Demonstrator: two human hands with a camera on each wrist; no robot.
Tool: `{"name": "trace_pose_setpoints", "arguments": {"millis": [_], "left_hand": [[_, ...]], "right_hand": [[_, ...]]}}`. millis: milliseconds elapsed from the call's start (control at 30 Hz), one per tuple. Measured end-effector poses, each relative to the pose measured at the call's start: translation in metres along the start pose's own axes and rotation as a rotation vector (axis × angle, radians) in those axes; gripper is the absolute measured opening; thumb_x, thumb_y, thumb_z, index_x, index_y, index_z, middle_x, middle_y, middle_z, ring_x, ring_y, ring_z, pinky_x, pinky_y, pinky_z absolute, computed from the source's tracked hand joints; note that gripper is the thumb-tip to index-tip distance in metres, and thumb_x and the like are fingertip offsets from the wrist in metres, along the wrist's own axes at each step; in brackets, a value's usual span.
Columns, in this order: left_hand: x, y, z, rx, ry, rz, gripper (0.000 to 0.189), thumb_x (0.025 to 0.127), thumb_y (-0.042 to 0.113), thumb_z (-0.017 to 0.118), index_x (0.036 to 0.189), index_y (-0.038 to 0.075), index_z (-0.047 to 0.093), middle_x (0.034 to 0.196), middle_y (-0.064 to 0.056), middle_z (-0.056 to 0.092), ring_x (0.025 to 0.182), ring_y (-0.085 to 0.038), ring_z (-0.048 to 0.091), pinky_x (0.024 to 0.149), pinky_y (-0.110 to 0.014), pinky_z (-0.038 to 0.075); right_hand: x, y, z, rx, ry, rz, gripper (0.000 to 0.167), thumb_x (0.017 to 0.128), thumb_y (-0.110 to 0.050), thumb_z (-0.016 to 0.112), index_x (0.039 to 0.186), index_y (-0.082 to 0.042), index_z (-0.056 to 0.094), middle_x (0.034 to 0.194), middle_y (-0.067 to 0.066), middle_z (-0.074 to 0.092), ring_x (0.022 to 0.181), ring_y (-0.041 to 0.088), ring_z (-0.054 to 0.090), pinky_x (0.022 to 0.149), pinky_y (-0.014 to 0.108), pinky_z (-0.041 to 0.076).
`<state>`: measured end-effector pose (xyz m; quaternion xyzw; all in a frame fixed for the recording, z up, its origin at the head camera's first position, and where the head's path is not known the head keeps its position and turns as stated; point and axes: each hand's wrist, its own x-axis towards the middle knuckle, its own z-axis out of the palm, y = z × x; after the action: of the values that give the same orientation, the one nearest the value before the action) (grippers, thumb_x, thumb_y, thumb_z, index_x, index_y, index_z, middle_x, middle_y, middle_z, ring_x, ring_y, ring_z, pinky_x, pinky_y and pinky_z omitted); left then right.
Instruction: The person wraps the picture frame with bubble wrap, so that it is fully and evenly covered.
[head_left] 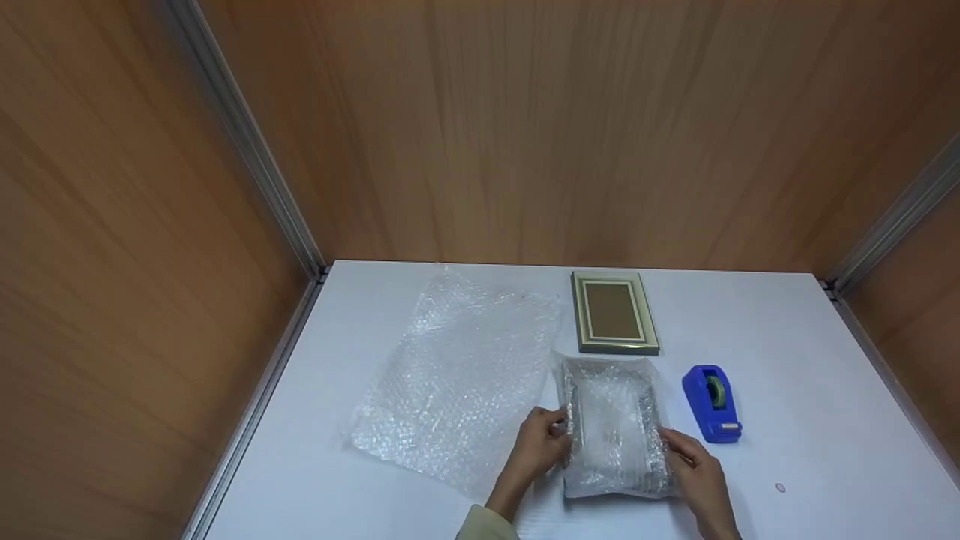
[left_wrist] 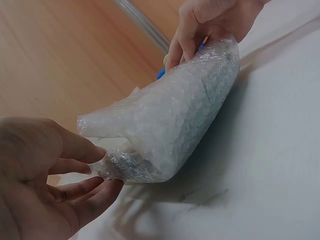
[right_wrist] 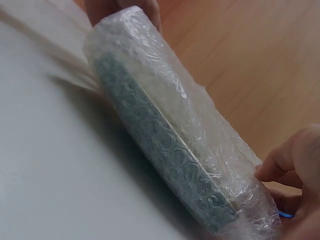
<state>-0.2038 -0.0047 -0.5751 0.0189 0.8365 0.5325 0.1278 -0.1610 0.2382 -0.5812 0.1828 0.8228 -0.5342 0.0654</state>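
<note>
A bubble-wrapped picture frame (head_left: 609,427) is held slightly tilted just above the white table, its near edge casting a shadow. My left hand (head_left: 536,444) pinches its left side between thumb and fingers. On the opposite side, my right hand (head_left: 699,476) grips the right edge, thumb on top. In the right wrist view, a dark green frame edge (right_wrist: 170,150) shows through the bubbles. Loose folds of the wrap (left_wrist: 107,122) stand out near the left fingers in the left wrist view. The picture frame's face is mostly hidden under the wrap.
A flat bubble wrap sheet (head_left: 457,375) lies on the left of the table (head_left: 300,465). Behind the package lies an unwrapped gold-green picture frame (head_left: 615,313). A blue tape dispenser (head_left: 711,405) stands to the right, with a small pinkish oval bit (head_left: 780,487) nearer. Wooden panels (head_left: 525,135) enclose the table.
</note>
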Motion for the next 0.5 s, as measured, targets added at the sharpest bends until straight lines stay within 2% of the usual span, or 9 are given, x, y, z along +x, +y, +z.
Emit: {"name": "trace_pose_setpoints", "arguments": {"millis": [133, 267, 367, 500], "left_hand": [[0.002, 0.002, 0.005, 0.015, -0.005, 0.014, 0.048, 0.084, 0.01, 0.067, 0.131, 0.012, 0.06, 0.101, -0.003, 0.055, 0.082, -0.008, 0.056, 0.066, -0.02, 0.052], [0.003, 0.002, 0.008, 0.029, 0.001, 0.044, 0.048, 0.083, 0.008, 0.067, 0.131, 0.009, 0.059, 0.1, -0.004, 0.056, 0.081, -0.008, 0.055, 0.065, -0.019, 0.052], [0.004, 0.001, 0.01, 0.027, 0.0, 0.053, 0.049, 0.083, 0.006, 0.067, 0.13, 0.006, 0.059, 0.099, -0.004, 0.056, 0.08, -0.007, 0.054, 0.064, -0.019, 0.051], [0.006, 0.0, 0.012, 0.04, 0.002, 0.078, 0.049, 0.082, 0.004, 0.067, 0.13, 0.004, 0.058, 0.096, -0.005, 0.056, 0.079, -0.008, 0.053, 0.064, -0.019, 0.05]], "right_hand": [[0.0, 0.002, -0.005, -0.001, -0.003, 0.02, 0.043, 0.096, -0.012, 0.048, 0.138, -0.01, 0.051, 0.147, 0.016, 0.042, 0.133, 0.033, 0.042, 0.106, 0.042, 0.043], [-0.001, 0.004, -0.008, -0.008, 0.003, 0.027, 0.043, 0.096, -0.012, 0.049, 0.138, -0.011, 0.051, 0.147, 0.015, 0.043, 0.132, 0.03, 0.044, 0.095, 0.023, 0.047], [-0.001, 0.006, -0.009, -0.011, 0.006, 0.023, 0.042, 0.096, -0.012, 0.049, 0.138, -0.012, 0.051, 0.146, 0.014, 0.044, 0.131, 0.027, 0.044, 0.085, 0.01, 0.043], [0.0, 0.008, -0.01, -0.011, 0.009, 0.022, 0.042, 0.096, -0.012, 0.048, 0.138, -0.011, 0.051, 0.146, 0.014, 0.045, 0.13, 0.027, 0.044, 0.082, 0.007, 0.04]]}}
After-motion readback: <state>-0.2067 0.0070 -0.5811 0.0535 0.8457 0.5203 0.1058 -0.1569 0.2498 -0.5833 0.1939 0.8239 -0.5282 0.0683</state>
